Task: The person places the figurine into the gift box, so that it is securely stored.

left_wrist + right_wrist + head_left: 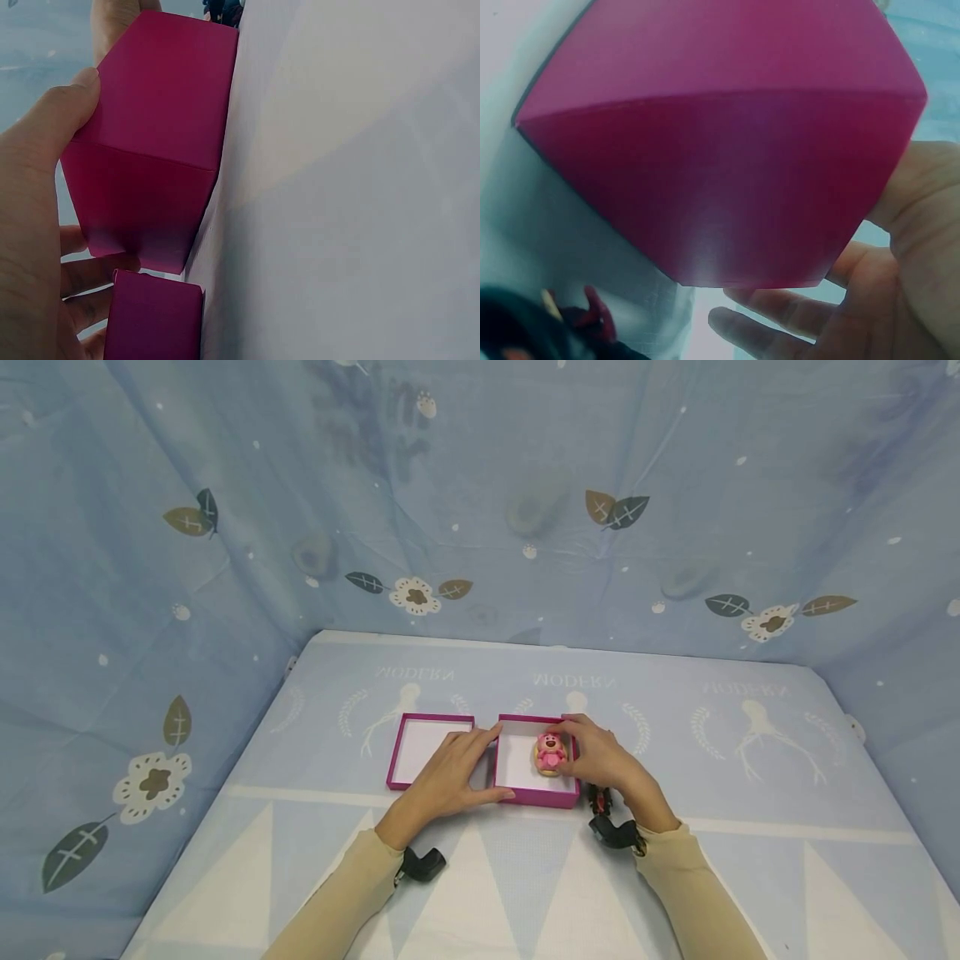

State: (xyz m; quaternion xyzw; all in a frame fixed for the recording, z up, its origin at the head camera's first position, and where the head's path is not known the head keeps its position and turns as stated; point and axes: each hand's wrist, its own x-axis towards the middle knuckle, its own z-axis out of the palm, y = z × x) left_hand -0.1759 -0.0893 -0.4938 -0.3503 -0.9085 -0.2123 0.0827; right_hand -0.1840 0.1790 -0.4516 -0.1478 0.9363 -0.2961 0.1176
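Note:
An open magenta box (536, 797) with a white inside stands on the table, its walls filling much of both wrist views. My left hand (450, 777) grips its left side, thumb (79, 94) on the front wall and fingers by the left wall. Inside, toward the right, is a pink bear figure (551, 752) with a yellowish edge round it. My right hand (600, 756) reaches over the right wall and pinches the figure between thumb and forefinger; its other fingers (772, 319) show outside the box. The figure is hidden from both wrist views.
A second, shallower magenta box part (432, 747), white inside, lies just left of the box. A small dark-and-red object (600, 799) sits by the box's front right corner, partly under the right wrist. A patterned blue curtain (487, 510) hangs behind the table.

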